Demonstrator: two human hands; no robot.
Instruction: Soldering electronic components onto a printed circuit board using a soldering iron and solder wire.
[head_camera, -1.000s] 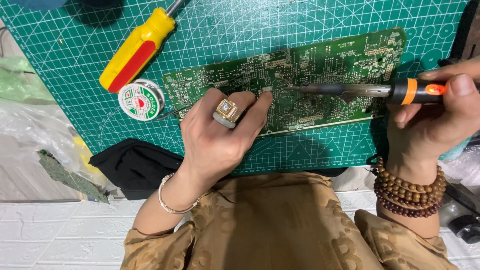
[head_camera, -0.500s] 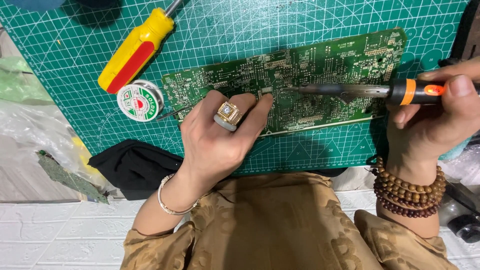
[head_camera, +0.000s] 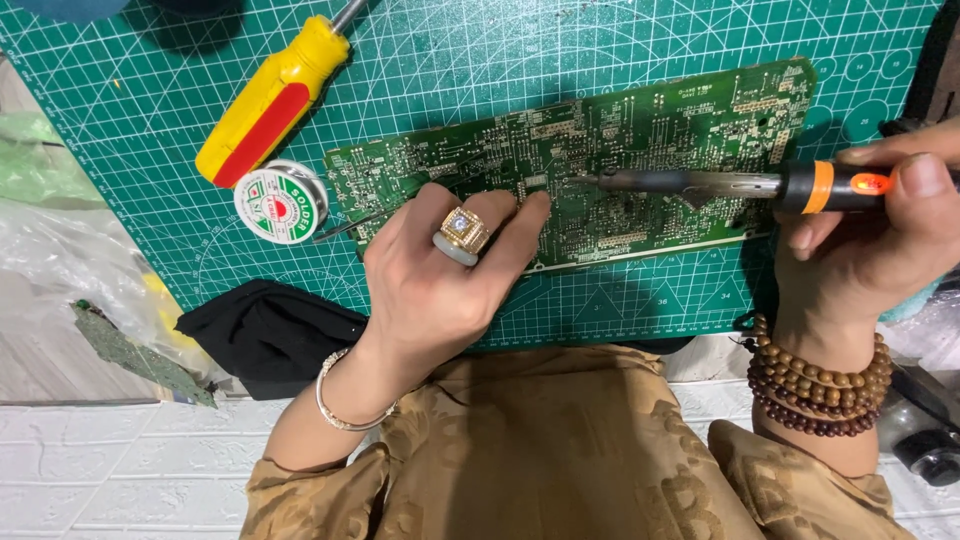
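Observation:
A green circuit board (head_camera: 680, 130) lies solder side up on a green cutting mat (head_camera: 500, 60). My left hand (head_camera: 440, 275), with a ring and a bracelet, rests on the board's near left part, fingers drawn together. A thin solder wire (head_camera: 345, 226) runs out from under it to the left. My right hand (head_camera: 880, 230), with a bead bracelet, grips a soldering iron (head_camera: 700, 182) by its black and orange handle. The iron's tip touches the board just beyond my left fingertips.
A solder spool (head_camera: 281, 201) and a yellow and red screwdriver (head_camera: 270, 100) lie on the mat left of the board. A black cloth (head_camera: 265, 335) sits at the mat's near edge. Clear plastic wrap (head_camera: 70, 270) and a board scrap (head_camera: 140, 355) lie far left.

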